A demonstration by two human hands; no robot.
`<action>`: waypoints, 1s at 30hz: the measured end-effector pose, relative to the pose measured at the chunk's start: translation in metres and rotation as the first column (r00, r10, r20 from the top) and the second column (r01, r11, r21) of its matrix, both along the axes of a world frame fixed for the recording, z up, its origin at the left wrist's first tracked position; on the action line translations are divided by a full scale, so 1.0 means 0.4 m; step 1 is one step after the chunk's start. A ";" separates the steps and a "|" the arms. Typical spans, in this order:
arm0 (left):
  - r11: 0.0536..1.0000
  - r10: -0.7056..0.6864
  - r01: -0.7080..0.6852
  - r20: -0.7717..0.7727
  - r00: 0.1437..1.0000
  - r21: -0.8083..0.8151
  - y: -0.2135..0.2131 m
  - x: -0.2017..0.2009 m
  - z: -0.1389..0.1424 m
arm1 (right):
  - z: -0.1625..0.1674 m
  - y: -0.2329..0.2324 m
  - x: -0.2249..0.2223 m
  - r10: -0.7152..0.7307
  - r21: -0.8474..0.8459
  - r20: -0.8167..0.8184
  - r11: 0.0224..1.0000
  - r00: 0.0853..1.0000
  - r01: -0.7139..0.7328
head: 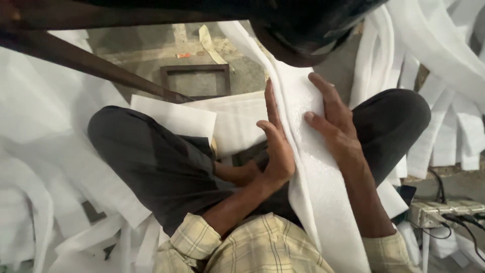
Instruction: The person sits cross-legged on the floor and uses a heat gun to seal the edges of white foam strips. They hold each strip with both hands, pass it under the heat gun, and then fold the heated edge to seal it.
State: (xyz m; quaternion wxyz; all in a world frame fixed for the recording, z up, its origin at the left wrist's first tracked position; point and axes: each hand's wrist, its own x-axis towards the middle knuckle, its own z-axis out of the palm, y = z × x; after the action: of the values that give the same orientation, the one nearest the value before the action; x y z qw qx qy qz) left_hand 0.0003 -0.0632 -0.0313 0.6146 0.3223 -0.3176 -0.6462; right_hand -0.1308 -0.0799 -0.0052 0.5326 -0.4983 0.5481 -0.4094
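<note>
Across my lap, between my raised knees, I log one white foam strip (pixel 308 167), my left hand (pixel 275 146) flat against its near edge and my right hand (pixel 336 126) spread open on top, neither clasping, to keep it flat.

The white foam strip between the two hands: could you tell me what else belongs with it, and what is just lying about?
In hand:
white foam strip
left hand, edge-on against it
right hand, flat on it
cut foam sheets

Lying about:
dark square frame
power strip
hanging foam strips
</note>
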 end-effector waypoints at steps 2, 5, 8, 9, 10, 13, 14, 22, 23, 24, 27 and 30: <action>1.000 0.006 -0.007 -0.060 0.998 -0.008 -0.024 0.008 0.004 | -0.022 -0.033 -0.006 0.025 -0.072 0.051 0.997 0.998 -0.022; 0.991 0.075 -0.072 0.025 0.997 -0.110 -0.098 0.017 -0.013 | -0.072 -0.109 -0.031 -0.003 -0.082 -0.205 0.997 0.979 -0.014; 0.953 0.168 -0.155 0.028 0.985 -0.258 -0.194 0.031 -0.043 | -0.092 -0.192 -0.059 -0.057 -0.069 -0.739 0.998 0.672 0.009; 0.964 0.112 -0.138 -0.122 0.986 -0.228 -0.233 0.034 -0.052 | -0.089 -0.225 -0.064 -0.119 -0.229 -0.798 0.966 0.591 -0.116; 0.973 0.057 -0.114 -0.270 0.961 -0.202 -0.270 0.039 -0.060 | -0.084 -0.257 -0.062 -0.148 -0.307 -0.778 0.937 0.611 -0.165; 0.978 0.138 -0.095 0.238 0.961 -0.184 -0.315 0.062 -0.078 | -0.082 -0.386 -0.010 0.047 -0.330 -0.403 0.924 0.914 -0.193; 0.978 0.184 -0.099 0.541 0.820 -0.182 -0.314 0.069 -0.082 | -0.081 -0.400 0.006 0.083 -0.309 -0.351 0.930 0.933 -0.199; 0.998 0.017 -0.027 0.192 0.981 0.049 -0.101 0.017 -0.131 | -0.062 -0.105 0.028 0.151 -0.065 -0.275 0.982 0.949 -0.176; 0.995 -0.002 -0.010 0.121 0.993 0.095 -0.084 0.000 -0.136 | -0.057 -0.081 0.028 0.135 -0.062 -0.277 0.986 0.951 -0.158; 0.994 -0.020 0.000 0.187 0.982 0.105 -0.063 -0.012 -0.140 | -0.050 -0.056 0.028 0.114 -0.058 -0.278 0.989 0.954 -0.135; 0.992 -0.075 0.036 0.348 0.934 0.119 -0.016 -0.043 -0.139 | -0.036 0.005 0.015 0.024 0.004 -0.238 1.000 0.971 -0.023; 0.991 -0.117 0.077 0.398 0.910 0.113 0.002 -0.070 -0.125 | -0.034 0.041 -0.011 -0.048 -0.002 -0.267 0.999 0.963 0.049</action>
State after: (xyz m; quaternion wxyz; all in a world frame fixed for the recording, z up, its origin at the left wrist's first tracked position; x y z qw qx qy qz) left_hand -0.0275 -0.0622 -0.0813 0.4870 0.4613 -0.4220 -0.6099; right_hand -0.1354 -0.0636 -0.0186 0.4451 -0.5341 0.6278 -0.3501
